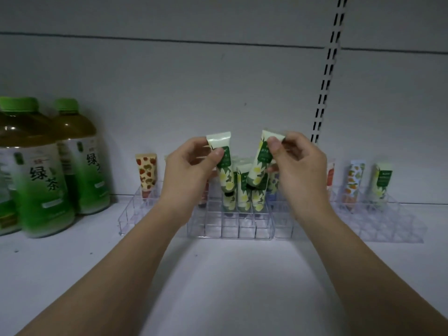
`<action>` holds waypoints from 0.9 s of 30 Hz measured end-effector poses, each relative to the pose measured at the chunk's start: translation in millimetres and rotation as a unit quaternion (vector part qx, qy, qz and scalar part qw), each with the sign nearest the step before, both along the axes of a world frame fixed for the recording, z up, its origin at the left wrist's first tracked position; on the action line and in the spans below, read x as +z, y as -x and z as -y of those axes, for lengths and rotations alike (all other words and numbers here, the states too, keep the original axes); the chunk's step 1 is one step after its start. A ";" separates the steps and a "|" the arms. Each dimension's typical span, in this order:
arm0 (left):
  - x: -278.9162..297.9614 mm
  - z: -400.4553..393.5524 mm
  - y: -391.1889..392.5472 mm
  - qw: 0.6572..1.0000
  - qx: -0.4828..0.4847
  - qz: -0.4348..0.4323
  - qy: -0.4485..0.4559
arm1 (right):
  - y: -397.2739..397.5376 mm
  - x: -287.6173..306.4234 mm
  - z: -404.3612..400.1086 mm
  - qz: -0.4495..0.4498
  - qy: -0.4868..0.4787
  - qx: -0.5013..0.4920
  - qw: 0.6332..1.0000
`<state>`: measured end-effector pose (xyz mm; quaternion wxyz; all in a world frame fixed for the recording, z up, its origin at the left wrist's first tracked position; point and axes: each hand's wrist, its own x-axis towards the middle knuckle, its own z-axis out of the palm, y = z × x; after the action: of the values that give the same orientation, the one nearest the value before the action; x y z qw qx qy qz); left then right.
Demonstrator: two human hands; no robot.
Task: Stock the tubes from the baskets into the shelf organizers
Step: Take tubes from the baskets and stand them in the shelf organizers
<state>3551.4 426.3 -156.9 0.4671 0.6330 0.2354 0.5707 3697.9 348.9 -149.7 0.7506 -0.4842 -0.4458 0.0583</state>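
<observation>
A white shelf (218, 275) meets a gray back wall, with bare room in front. Clear organizers (230, 229) stand near the wall, beside green tea bottles (43, 180). The left hand (191, 166) pinches one green tube (224, 166) and the right hand (298, 163) pinches another tube (260, 163), both above the middle organizer, caps down, tops leaning apart.

Green tea bottles (43, 180): 3 in view
Clear organizers (230, 226): 3
Green floral tubes (224, 163): 6
Strawberry tubes (146, 172): 1
Orange-fruit tubes (355, 178): 1
Hands (186, 170): 2
</observation>
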 end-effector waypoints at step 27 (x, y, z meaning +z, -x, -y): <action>-21.0 -3.9 3.8 0.977 -0.015 -0.207 -0.048 | -9.4 -4.7 2.6 -0.027 -0.058 -0.051 0.997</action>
<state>3547.6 430.2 -177.9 0.3855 0.7626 0.2900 0.4309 3707.3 346.3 -154.4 0.7908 -0.4607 -0.4028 0.0067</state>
